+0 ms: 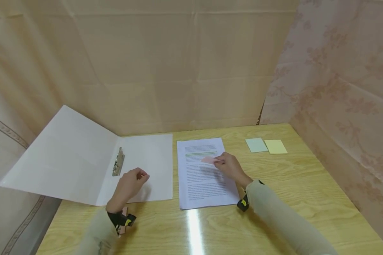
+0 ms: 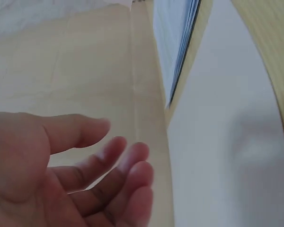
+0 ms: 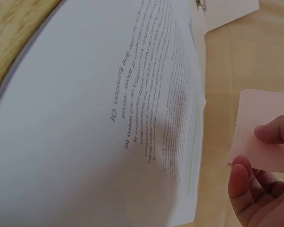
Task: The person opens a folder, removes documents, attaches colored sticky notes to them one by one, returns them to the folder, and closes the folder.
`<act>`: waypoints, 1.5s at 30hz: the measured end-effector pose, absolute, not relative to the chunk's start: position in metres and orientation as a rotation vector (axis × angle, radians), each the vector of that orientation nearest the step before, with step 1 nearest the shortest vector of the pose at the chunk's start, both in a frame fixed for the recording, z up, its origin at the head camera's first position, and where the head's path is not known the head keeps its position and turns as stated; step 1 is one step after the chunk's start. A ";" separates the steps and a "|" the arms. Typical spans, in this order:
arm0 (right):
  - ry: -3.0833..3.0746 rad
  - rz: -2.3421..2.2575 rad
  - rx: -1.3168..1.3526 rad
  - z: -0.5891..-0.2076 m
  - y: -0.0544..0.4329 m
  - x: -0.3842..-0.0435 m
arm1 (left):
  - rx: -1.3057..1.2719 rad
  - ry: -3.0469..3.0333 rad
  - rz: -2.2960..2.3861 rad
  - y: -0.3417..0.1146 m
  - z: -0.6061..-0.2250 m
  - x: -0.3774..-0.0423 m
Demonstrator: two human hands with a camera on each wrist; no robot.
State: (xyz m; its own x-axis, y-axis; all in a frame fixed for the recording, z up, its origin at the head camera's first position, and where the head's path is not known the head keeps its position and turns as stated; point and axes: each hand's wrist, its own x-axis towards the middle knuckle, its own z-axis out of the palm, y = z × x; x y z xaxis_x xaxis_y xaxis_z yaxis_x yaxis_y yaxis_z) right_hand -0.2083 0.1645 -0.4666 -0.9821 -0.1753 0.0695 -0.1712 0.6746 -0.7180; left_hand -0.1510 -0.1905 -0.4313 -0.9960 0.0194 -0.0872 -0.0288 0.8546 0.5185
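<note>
A pink sticky note (image 3: 255,109) is pinched between the thumb and fingers of my right hand (image 1: 230,166). It hovers over a stack of printed sheets (image 1: 199,193), whose upper text carries green highlighted lines. My left hand (image 1: 129,184) hangs above the white inner page of an open lever-clip folder (image 1: 159,152), fingers loosely bent. Nothing lies between its thumb and fingertips in the left wrist view. The folder's metal clip (image 1: 118,163) sits near its spine, just beyond the left hand, and its cover (image 1: 60,156) leans up to the left.
To the right of the sheets lie a light green sticky pad (image 1: 256,145) and a yellow sticky pad (image 1: 276,146), side by side. A pinkish item (image 1: 122,229) is partly hidden under the left wrist. Curtains stand behind and beside the wooden table (image 1: 166,230).
</note>
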 end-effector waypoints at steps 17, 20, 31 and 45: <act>2.876 -1.240 -0.322 -0.460 0.158 -0.200 | -0.166 2.788 1.252 -0.148 -0.443 -0.167; 2.880 -1.238 -0.342 -0.461 0.157 -0.198 | -0.172 2.755 1.303 -0.142 -0.446 -0.170; 2.918 -1.227 -0.398 -0.461 0.150 -0.196 | -0.132 2.647 1.461 -0.115 -0.457 -0.180; 2.962 -1.164 -0.467 -0.462 0.144 -0.188 | 0.012 2.536 1.595 -0.081 -0.465 -0.177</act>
State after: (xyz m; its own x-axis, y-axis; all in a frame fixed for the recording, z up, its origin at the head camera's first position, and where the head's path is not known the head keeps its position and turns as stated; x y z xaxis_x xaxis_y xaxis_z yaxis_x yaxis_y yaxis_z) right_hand -0.1883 0.1436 -0.4617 -0.9551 -0.2399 0.1741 -0.2942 0.6962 -0.6547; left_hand -0.1765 -0.0806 -0.4651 -0.9893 0.0842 -0.1192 -0.0710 0.4362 0.8970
